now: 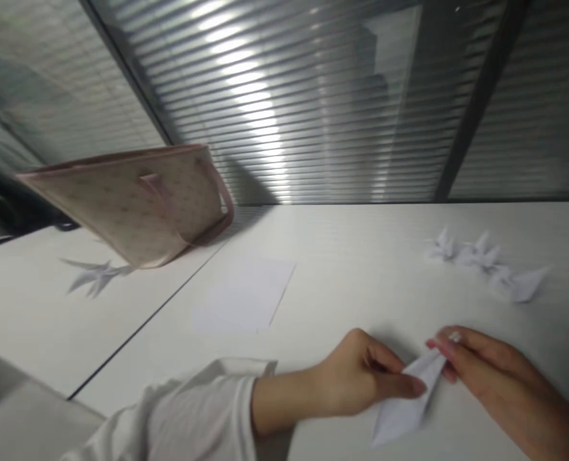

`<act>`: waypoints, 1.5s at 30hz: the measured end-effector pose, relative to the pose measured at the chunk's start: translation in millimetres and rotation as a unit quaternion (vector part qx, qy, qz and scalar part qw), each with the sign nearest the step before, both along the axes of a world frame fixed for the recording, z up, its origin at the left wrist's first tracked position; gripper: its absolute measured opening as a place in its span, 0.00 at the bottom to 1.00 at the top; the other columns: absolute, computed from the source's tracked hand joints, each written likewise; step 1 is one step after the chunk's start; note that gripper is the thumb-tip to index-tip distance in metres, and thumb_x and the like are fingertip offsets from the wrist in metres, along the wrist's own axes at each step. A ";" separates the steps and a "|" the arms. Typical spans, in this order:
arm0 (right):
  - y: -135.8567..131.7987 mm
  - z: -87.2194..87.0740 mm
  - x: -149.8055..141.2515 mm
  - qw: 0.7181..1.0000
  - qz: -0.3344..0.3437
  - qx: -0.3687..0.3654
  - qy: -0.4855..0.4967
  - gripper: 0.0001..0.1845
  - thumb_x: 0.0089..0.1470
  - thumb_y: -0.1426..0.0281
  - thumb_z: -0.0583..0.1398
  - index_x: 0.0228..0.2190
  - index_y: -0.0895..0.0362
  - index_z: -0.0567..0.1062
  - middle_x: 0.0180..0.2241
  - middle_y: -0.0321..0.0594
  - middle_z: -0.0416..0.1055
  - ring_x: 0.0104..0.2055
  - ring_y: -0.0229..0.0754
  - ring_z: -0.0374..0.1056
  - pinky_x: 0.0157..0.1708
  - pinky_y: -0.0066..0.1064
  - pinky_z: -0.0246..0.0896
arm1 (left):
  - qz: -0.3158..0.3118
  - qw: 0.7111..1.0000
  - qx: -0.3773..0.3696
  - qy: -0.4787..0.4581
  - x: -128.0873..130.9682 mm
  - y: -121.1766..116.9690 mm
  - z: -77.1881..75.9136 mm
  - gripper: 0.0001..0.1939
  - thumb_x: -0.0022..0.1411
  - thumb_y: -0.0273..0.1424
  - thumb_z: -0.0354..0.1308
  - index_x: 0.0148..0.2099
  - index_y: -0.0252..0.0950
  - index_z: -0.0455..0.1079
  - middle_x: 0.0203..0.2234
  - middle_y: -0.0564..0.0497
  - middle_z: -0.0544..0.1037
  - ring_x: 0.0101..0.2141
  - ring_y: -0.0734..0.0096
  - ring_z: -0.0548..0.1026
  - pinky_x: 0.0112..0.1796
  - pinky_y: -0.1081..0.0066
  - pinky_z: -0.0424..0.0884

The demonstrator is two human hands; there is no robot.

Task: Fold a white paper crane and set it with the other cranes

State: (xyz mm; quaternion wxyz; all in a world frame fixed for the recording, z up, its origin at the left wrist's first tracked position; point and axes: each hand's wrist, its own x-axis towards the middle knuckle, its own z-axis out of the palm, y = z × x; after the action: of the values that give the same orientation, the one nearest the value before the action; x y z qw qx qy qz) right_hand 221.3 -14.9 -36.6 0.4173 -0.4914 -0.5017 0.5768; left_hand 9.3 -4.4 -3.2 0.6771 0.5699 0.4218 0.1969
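A piece of folded white paper (399, 419) is held between both hands, low over the table on the right side of the view. My left hand (356, 378) pinches its middle, with the thumb lying along the near face. At its upper, narrow tip, my right hand (490, 368) has thumb and fingers closed. The paper's wide end points down toward me. Fingers cover part of the folds, and the picture is slightly blurred.
Several folded paper cranes (480, 256) stand at the back right. Flat white sheets (246, 294) lie left of centre. A pale bag with pink trim (169, 198) stands at the back left, beside more folded paper (96, 276). A seam crosses the white table (351, 256); ribbed glass rises behind.
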 end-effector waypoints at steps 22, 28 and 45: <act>5.3 29.5 -6.4 0.999 0.036 -0.017 -0.024 0.17 0.52 0.58 0.61 0.21 0.57 0.70 0.18 0.31 0.60 0.24 0.36 0.55 0.27 0.30 0.49 | -0.057 0.998 0.002 0.011 -7.1 4.1 15.2 0.19 0.55 0.39 0.60 0.19 0.33 0.62 0.15 0.57 0.59 0.17 0.80 0.55 0.19 0.74 0.49; 5.4 30.0 -8.3 0.999 0.028 -0.006 -0.022 0.18 0.52 0.59 0.61 0.18 0.57 0.69 0.18 0.31 0.59 0.24 0.36 0.55 0.28 0.31 0.49 | -0.057 0.998 -0.007 0.011 -8.8 4.8 17.3 0.17 0.56 0.34 0.60 0.19 0.32 0.63 0.14 0.57 0.59 0.17 0.80 0.55 0.19 0.74 0.49; 5.0 22.6 -7.6 0.998 0.062 -0.001 0.008 0.18 0.54 0.59 0.60 0.19 0.56 0.70 0.18 0.31 0.59 0.24 0.35 0.54 0.27 0.31 0.46 | -0.072 0.997 0.010 -0.012 -8.1 5.9 19.1 0.19 0.56 0.31 0.59 0.17 0.32 0.60 0.14 0.58 0.55 0.17 0.81 0.52 0.20 0.73 0.47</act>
State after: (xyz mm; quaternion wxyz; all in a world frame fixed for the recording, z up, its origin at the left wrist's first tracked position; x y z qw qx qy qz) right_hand 213.7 -9.8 -14.1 0.3847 -0.4551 -0.5272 0.6059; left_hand 1.2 1.5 15.9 0.6889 0.6033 0.3691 0.1586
